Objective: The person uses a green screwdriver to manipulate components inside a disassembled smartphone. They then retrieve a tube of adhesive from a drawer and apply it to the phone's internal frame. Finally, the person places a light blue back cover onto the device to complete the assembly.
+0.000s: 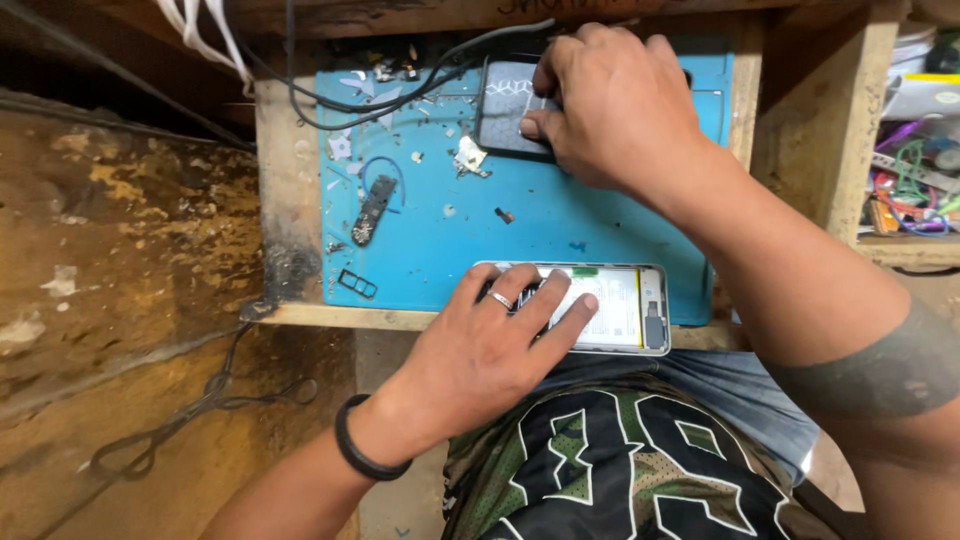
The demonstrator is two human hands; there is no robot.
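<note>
Lower centre of the frame: a white rectangular label [608,305] on the opened phone's battery. Top centre, a dark rectangular screen panel [508,105], pale pattern on it.

Probably a small phone-repair workshop: a blue mat [560,240] on a wooden worktop [290,200], an opened phone [620,305], loose parts [373,210], cables [400,95].

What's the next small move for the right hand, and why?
Probably lift the dark panel off the blue mat and carry it toward the opened phone. The right hand already has fingertips on the panel's edge, while the left hand lies flat on the phone, steadying it.
</note>
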